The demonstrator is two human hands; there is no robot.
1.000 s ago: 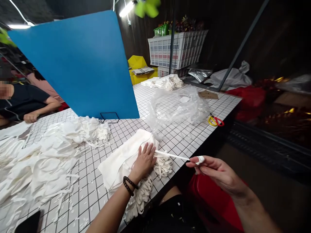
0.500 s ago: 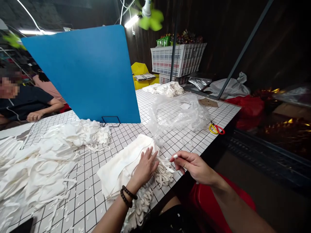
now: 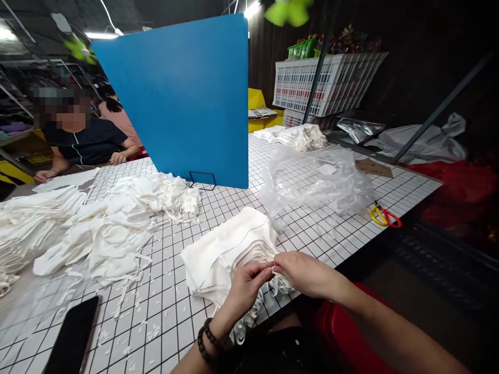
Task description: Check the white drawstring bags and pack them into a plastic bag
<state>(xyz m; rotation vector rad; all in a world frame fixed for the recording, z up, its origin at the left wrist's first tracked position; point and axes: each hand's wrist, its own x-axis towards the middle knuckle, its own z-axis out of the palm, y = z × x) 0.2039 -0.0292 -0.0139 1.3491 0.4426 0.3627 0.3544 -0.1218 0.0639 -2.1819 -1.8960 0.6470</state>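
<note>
A stack of white fabric pieces (image 3: 230, 246) with looped straps lies at the near edge of the gridded white table (image 3: 187, 306). My left hand (image 3: 247, 285), with a dark bead bracelet on its wrist, and my right hand (image 3: 302, 272) meet at the stack's near right corner. Both pinch the same thin white strap (image 3: 273, 267) between their fingertips. More loops of strap hang over the table edge below my hands.
A loose heap of white fabric (image 3: 117, 218) covers the left. A blue divider board (image 3: 187, 98) stands behind it, a crumpled clear plastic bag (image 3: 315, 182) to its right, yellow-red scissors (image 3: 384, 215) near the right edge. A black phone (image 3: 72, 337) lies front left. Another person (image 3: 83, 135) sits far left.
My right hand pulled a strap out to the right, then came back to the stack. My left hand lifted off the fabric and now pinches the strap too. The camera turned left.
</note>
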